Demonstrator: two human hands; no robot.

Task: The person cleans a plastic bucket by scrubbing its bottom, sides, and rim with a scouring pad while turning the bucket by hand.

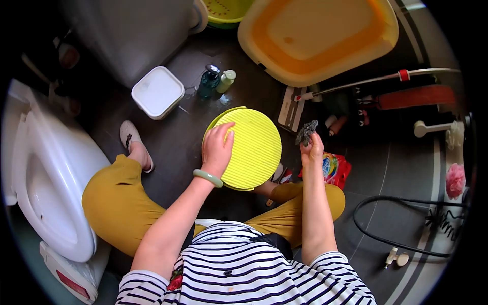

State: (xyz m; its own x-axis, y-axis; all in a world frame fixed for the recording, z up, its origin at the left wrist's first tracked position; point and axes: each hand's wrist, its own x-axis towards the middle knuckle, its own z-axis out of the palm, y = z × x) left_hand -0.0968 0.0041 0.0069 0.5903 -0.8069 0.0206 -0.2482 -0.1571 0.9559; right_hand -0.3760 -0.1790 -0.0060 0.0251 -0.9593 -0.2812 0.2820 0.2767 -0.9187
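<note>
So your left hand (218,152)'s clamped on the ridged yellow disc (254,152)'s left edge, over the dark floor (175,147) between your knees; your right hand (312,148) pinches a grey scrubber (306,132).

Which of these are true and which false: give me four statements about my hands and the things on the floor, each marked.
1. Your left hand touches a round, ridged, lime-yellow disc. True.
2. Your right hand holds a crumpled, dark grey scouring pad. True.
3. The squarish white tub sits on the toilet. False: it stands on the dark tiled floor.
4. The dark teal bottle stands alone. False: a pale green bottle is beside it.
</note>
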